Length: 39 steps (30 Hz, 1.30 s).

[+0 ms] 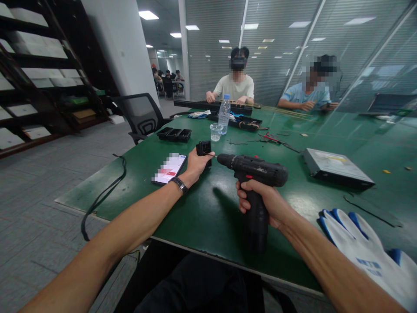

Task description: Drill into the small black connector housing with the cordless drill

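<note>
My right hand is wrapped round the handle of a black cordless drill, which points left. The drill's bit reaches toward a small black plastic part that my left hand grips above the table. Whether the bit touches the part or stops just short, I cannot tell. My left thumb lies close to the bit's tip, and my other left fingers are mostly hidden behind the part. Beside my left wrist, a phone with a lit screen lies on the green table.
A clear bottle and a plastic cup stand beyond my hands, near a black compartment tray. To the right are a metal disc drive and white-blue gloves. Two people sit across the table. A black cable hangs over the left edge.
</note>
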Available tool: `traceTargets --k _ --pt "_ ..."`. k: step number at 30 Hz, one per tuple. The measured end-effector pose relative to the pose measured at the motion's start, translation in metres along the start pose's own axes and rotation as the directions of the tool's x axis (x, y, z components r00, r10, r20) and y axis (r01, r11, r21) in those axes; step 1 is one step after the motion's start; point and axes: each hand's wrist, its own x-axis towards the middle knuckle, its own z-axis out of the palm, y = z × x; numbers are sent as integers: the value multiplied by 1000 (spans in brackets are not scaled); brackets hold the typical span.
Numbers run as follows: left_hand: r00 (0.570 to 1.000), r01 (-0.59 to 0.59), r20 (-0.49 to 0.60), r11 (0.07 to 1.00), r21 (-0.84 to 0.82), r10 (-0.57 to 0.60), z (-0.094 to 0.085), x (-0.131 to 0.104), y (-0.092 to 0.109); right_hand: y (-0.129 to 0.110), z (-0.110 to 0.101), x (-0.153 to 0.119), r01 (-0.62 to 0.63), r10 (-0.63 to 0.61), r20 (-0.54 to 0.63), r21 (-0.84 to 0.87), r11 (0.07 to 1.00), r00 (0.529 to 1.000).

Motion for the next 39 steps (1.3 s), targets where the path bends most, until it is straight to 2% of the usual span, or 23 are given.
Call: traceTargets --k 39 --pt "1000 4 -7 999 -33 -4 1 2 -3 -1 3 0 -7 6 -9 -1 1000 1000"
